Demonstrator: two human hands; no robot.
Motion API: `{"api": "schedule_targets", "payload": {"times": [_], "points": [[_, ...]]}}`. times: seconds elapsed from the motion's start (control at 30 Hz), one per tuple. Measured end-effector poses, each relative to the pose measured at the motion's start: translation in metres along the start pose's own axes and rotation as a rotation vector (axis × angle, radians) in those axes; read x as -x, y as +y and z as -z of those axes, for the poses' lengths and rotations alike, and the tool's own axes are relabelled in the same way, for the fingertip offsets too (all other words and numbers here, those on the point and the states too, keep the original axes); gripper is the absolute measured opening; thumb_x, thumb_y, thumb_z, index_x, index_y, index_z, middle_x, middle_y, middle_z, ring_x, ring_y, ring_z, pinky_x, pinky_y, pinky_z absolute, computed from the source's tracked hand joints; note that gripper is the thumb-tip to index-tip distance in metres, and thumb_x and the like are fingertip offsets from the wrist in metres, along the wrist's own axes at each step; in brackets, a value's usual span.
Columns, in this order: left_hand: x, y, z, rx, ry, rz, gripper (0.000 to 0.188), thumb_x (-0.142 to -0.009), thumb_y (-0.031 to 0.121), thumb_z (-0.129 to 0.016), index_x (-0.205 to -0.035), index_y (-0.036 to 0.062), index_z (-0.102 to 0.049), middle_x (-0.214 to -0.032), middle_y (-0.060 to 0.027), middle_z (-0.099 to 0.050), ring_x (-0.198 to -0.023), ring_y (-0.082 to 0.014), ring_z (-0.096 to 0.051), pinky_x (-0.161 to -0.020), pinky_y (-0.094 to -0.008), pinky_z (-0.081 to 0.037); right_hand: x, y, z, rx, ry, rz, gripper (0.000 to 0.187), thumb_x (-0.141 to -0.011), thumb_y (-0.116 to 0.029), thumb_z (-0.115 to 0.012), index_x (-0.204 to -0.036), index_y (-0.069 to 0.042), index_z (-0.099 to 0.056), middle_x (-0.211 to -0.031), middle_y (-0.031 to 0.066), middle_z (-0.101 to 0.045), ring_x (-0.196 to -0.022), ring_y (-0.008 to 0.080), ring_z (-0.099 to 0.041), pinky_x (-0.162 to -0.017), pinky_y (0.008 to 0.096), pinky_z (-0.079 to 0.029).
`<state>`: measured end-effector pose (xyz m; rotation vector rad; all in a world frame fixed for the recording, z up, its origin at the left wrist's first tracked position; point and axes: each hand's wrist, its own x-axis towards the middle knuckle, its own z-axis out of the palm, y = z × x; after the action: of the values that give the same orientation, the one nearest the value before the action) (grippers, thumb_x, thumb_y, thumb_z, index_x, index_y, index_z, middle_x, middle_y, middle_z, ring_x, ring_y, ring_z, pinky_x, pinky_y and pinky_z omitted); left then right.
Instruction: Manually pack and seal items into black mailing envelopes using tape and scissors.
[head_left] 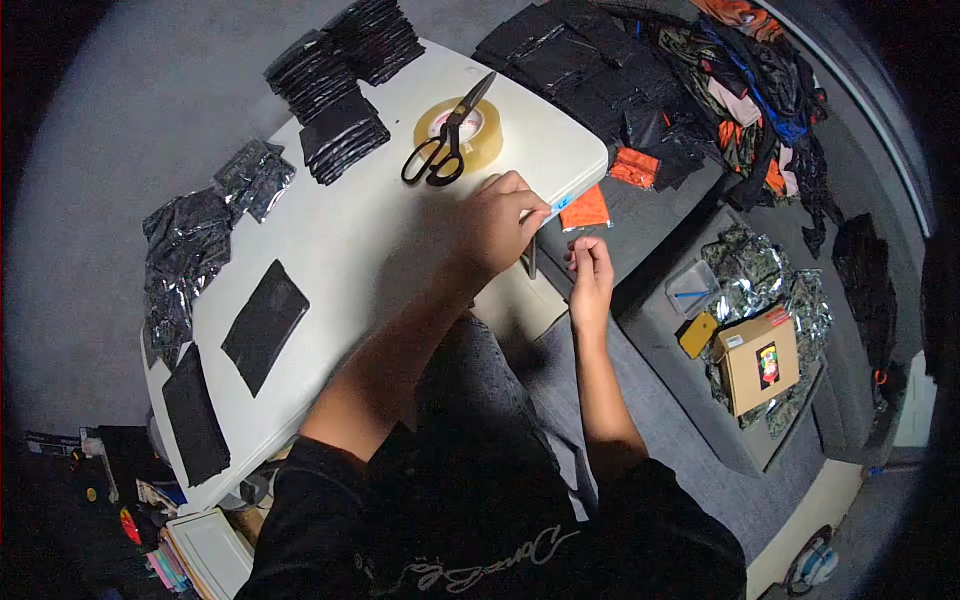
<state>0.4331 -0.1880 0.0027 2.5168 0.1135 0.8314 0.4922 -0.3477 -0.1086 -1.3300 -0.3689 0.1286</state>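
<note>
Strip of thin blue-and-white material (pixel 563 203), short and narrow, lies at the fingertips of our left hand (pixel 498 226), by the edge of the smooth white counter (pixel 335 225). From that grip it points outward to the right, its long axis running roughly along the edge toward the rounded corner. The left grip pinches its near end between thumb and forefinger, so the left is the nearer hand; our right hand (pixel 590 268) hangs just beside it, apart, toward our body and slightly right, fingers curled, and we cannot tell whether its fingertips meet or hide anything.

Past the counter's edge we see a flat orange packet in glossy clear film (pixel 586 212). Beyond the left hand, black-handled metal scissors (pixel 457 120) lie across a broad, ring-shaped roll of amber tape (pixel 489 152). Farther left we find layered stacks of folded black sheeting (pixel 345 137) and a flat, four-sided black folded piece (pixel 265 325). To our right, a tan cardboard box (pixel 740 372) rests on crinkled, shiny, film-wrapped packets (pixel 745 265)
</note>
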Motion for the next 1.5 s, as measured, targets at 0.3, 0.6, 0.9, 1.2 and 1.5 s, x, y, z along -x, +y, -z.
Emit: {"api": "schedule_targets", "payload": {"times": [0.3,0.6,0.9,1.2,1.5], "points": [[0.007,0.0,0.021,0.21,-0.121,-0.016,0.011,-0.086,0.009,-0.081,-0.096,0.006,-0.082,-0.097,-0.0084,-0.066,-0.095,-0.0232,-0.066,-0.087,-0.035,-0.052,0.007,-0.003,0.002,0.04,-0.008,0.026,0.015,-0.108,-0.018,-0.057,-0.1,-0.007,-0.06,-0.086,-0.0016,-0.056,-0.078,0.0085,-0.05,-0.073,0.0239,-0.042],[0.065,0.045,0.084,0.769,0.087,0.674,0.029,-0.098,0.023,-0.068,-0.113,-0.0002,-0.077,-0.082,-0.0038,-0.068,-0.071,-0.0104,-0.056,-0.066,-0.0265,-0.046,0.025,-0.067,-0.025,-0.293,-0.258,-0.076,0.02,-0.105,-0.016,-0.061,-0.118,-0.001,-0.066,-0.106,0.0051,-0.07,-0.092,0.0093,-0.061,-0.084,0.025,-0.048],[0.158,0.024,0.16,0.481,0.393,0.58,0.02,-0.096,0.022,-0.075,-0.105,0.0053,-0.081,-0.098,-0.0064,-0.073,-0.094,-0.0111,-0.067,-0.08,-0.0248,-0.052,0.078,-0.13,-0.14,-0.154,-0.583,0.004,0.011,-0.09,0.0,-0.081,-0.099,0.001,-0.075,-0.089,0.0032,-0.076,-0.078,0.0052,-0.064,-0.074,0.0221,-0.051],[0.278,-0.006,0.259,0.285,0.762,0.752,0.023,-0.098,0.02,-0.076,-0.113,0.0029,-0.077,-0.108,-0.0077,-0.072,-0.098,-0.0164,-0.07,-0.085,-0.0278,-0.055,0.132,-0.128,-0.214,-0.001,-0.807,0.053,0.009,-0.089,-0.005,-0.083,-0.09,0.001,-0.078,-0.084,0.003,-0.077,-0.076,0.0046,-0.063,-0.073,0.0218,-0.05],[0.277,-0.045,0.29,0.378,0.561,0.774,0.028,-0.089,0.025,-0.084,-0.098,-0.0011,-0.079,-0.082,-0.0072,-0.077,-0.077,-0.0133,-0.071,-0.072,-0.0296,-0.056,0.149,-0.116,-0.298,0.058,-1.06,0.118,0.01,-0.093,-0.008,-0.079,-0.093,0.001,-0.079,-0.076,-0.0006,-0.073,-0.066,0.0028,-0.056,-0.062,0.0205,-0.045]]}}
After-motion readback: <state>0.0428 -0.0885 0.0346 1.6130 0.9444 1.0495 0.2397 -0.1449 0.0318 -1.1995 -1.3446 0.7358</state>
